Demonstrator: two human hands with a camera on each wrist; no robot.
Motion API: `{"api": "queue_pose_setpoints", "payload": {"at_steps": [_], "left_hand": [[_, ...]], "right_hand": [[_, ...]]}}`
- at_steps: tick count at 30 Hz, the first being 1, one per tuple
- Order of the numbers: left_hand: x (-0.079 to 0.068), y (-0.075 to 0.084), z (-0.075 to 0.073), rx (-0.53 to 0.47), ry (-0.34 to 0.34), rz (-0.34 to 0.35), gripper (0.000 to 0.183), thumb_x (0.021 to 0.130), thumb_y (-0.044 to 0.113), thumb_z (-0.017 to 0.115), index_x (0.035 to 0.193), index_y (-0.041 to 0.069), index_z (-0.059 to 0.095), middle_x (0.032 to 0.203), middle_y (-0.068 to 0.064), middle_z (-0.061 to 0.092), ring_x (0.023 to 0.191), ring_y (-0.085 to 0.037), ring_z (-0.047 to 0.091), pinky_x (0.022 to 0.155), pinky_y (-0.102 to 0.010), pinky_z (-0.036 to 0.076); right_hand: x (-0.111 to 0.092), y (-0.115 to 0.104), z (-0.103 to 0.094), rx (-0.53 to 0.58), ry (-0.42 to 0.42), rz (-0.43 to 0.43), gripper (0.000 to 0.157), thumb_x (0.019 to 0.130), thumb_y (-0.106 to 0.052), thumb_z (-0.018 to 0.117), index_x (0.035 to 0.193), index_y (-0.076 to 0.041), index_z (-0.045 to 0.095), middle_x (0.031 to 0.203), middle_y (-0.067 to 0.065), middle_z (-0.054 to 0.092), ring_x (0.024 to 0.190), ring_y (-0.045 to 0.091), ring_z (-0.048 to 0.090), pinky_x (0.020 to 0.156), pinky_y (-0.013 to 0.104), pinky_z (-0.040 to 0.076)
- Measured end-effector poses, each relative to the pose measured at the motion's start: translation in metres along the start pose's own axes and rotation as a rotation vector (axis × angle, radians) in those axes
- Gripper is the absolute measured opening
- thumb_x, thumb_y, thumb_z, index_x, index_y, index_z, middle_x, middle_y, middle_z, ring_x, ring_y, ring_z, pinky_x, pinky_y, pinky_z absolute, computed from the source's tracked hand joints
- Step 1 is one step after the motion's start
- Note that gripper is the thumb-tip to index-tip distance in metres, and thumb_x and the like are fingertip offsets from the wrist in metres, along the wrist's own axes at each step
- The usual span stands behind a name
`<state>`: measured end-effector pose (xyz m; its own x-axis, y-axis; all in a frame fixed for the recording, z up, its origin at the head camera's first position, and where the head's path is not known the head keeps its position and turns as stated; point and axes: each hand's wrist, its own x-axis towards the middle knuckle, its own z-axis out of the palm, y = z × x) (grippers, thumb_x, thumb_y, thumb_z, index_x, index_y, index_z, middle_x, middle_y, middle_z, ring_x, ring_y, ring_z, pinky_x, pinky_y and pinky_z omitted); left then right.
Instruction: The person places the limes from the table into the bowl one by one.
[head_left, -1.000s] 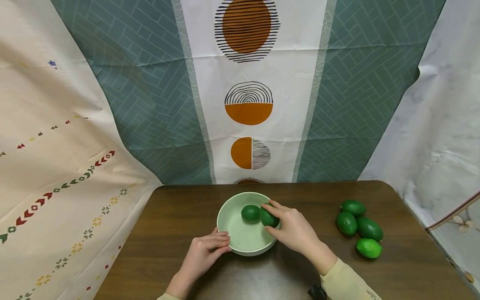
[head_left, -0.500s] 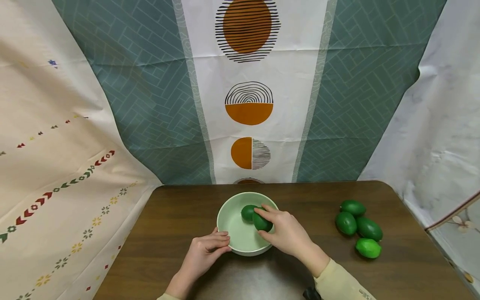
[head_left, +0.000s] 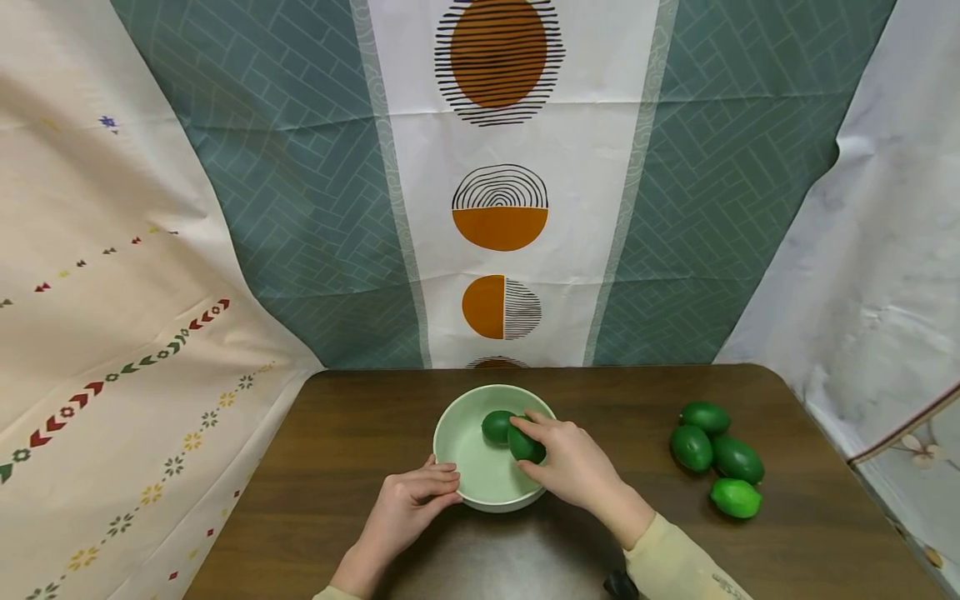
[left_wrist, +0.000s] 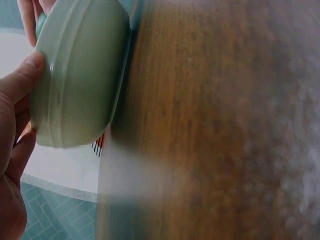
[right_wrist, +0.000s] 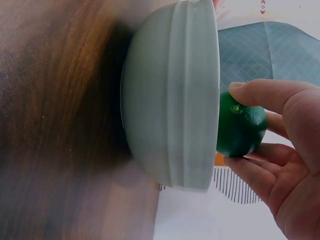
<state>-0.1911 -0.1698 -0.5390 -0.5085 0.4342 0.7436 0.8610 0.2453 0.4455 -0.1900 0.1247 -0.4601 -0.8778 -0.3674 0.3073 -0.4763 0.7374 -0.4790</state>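
Observation:
A pale green bowl (head_left: pixel 480 492) stands upright on the table, one dark green lime (head_left: pixel 497 427) lying inside it. My right hand (head_left: pixel 573 462) pinches a second dark lime (right_wrist: pixel 240 125) between thumb and fingers, at the bowl's right inner side. In the right wrist view that lime shows above the rim, partly hidden by the bowl wall. My left hand (head_left: pixel 412 504) pinches the rim at the bowl's near left, its thumb (left_wrist: pixel 32 62) and fingers plain in the left wrist view.
To the right on the brown wooden table (head_left: pixel 360 433) lie several dark green limes (head_left: pixel 692 448) in a cluster, with one brighter lime (head_left: pixel 736 497) nearest me. A patterned cloth (head_left: pixel 525 142) hangs behind the table. Pale cloths hang at both sides.
My right hand has carried its lime a little leftward inside the bowl, closer to the other lime, and then barely moved. My left hand has stayed on the rim.

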Motion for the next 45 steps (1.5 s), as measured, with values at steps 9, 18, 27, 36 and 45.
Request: {"api": "queue_pose_setpoints", "payload": {"at_steps": [9, 18, 27, 36, 45], "left_hand": [[0.000, 0.000, 0.000, 0.002, -0.001, -0.008, 0.023, 0.076, -0.005, 0.093, 0.097, -0.002, 0.085, 0.098, -0.015, 0.081, 0.098, -0.032, 0.080, 0.114, -0.036, 0.050], [-0.001, -0.002, 0.000, 0.016, -0.009, -0.003, 0.023, 0.076, -0.004, 0.093, 0.097, -0.001, 0.085, 0.098, -0.015, 0.081, 0.098, -0.032, 0.080, 0.114, -0.037, 0.050], [-0.001, -0.001, 0.000, 0.010, -0.005, -0.009, 0.024, 0.076, -0.004, 0.093, 0.098, -0.001, 0.085, 0.098, -0.015, 0.081, 0.098, -0.032, 0.080, 0.114, -0.038, 0.050], [-0.001, 0.000, 0.000, 0.008, -0.004, -0.005, 0.024, 0.075, -0.005, 0.094, 0.097, -0.001, 0.085, 0.098, -0.015, 0.081, 0.098, -0.032, 0.080, 0.114, -0.038, 0.051], [0.001, 0.000, -0.001, 0.000, -0.003, -0.002, 0.024, 0.076, -0.005, 0.093, 0.097, -0.002, 0.085, 0.098, -0.015, 0.081, 0.098, -0.032, 0.080, 0.114, -0.036, 0.050]], "right_hand": [[0.007, -0.002, 0.006, -0.091, -0.061, 0.014, 0.056, 0.086, -0.020, 0.090, 0.139, -0.010, 0.073, 0.142, 0.022, 0.067, 0.109, 0.038, 0.075, 0.086, 0.048, 0.067], [0.010, -0.003, 0.011, -0.169, -0.116, 0.011, 0.051, 0.086, -0.015, 0.086, 0.135, -0.008, 0.074, 0.138, 0.023, 0.068, 0.105, 0.036, 0.076, 0.080, 0.044, 0.067], [0.014, -0.003, 0.016, -0.233, -0.120, 0.003, 0.048, 0.081, -0.009, 0.086, 0.128, -0.007, 0.077, 0.113, 0.012, 0.072, 0.089, 0.030, 0.074, 0.070, 0.043, 0.064], [0.016, -0.004, 0.018, -0.234, -0.140, 0.031, 0.045, 0.081, -0.005, 0.086, 0.126, -0.005, 0.078, 0.108, 0.012, 0.071, 0.083, 0.029, 0.072, 0.063, 0.041, 0.061], [0.018, -0.006, 0.021, -0.274, -0.161, 0.057, 0.048, 0.084, -0.008, 0.086, 0.130, -0.002, 0.074, 0.114, 0.016, 0.072, 0.086, 0.030, 0.072, 0.066, 0.043, 0.063]]}}
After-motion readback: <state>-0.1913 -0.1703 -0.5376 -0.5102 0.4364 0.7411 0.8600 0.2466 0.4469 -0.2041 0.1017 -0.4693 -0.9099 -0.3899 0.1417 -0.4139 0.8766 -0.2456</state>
